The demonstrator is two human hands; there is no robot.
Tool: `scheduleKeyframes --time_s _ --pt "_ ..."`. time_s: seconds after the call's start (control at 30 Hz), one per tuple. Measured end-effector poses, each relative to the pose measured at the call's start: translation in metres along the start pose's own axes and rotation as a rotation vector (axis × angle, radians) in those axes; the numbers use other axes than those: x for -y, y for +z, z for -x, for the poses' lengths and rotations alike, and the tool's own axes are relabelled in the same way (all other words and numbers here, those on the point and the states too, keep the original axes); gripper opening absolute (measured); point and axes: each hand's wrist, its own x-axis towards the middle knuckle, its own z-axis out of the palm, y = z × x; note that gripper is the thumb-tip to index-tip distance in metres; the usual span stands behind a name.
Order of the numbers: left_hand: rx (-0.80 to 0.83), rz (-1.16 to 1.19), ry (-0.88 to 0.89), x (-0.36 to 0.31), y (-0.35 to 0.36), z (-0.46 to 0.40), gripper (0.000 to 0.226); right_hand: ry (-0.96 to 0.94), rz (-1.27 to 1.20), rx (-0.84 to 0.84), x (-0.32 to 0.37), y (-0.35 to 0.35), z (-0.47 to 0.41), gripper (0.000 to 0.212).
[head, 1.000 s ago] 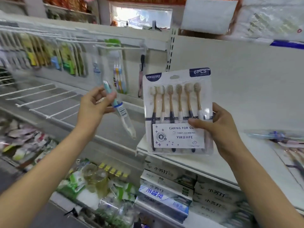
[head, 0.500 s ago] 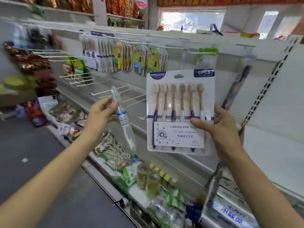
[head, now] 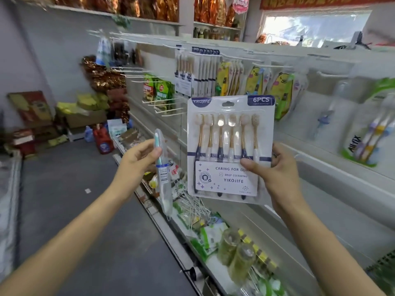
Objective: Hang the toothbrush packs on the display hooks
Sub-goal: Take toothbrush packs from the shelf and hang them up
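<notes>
Six-brush pack (head: 229,146) upright, pinched by right hand (head: 275,167), left hand (head: 136,161) gripping single tube brush (head: 163,174)

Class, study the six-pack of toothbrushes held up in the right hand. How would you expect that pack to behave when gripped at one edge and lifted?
The six-pack of toothbrushes probably stays fairly stiff: it stands flat though the right hand pinches only its lower right edge. It seems light, since one hand carries it. The glossy blister front may be slippery.
</notes>
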Motion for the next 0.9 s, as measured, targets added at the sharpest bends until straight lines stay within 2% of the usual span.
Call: scheduleKeyframes --time_s 0.23,0.57,0.83,0.9 --pt "-0.04 -0.051 -0.013 0.03 -0.024 -0.049 0.024 -0.05 0.003 0.039 -0.036 0.052 -0.068 0.046" --pt "-0.038 -0.104 -0.079 0.073 -0.054 -0.15 0.029 -0.098 -0.045 0.007 -0.069 0.104 -0.173 0.043" --pt "-0.015 -0.054 -0.035 0.102 -0.065 -0.2 0.022 -0.148 -0.078 0.01 -0.084 0.143 -0.202 0.045" --pt "0.013 -0.052 -0.027 0.108 -0.069 -0.208 0.036 -0.149 -0.076 -0.01 -0.087 0.151 -0.206 0.045"
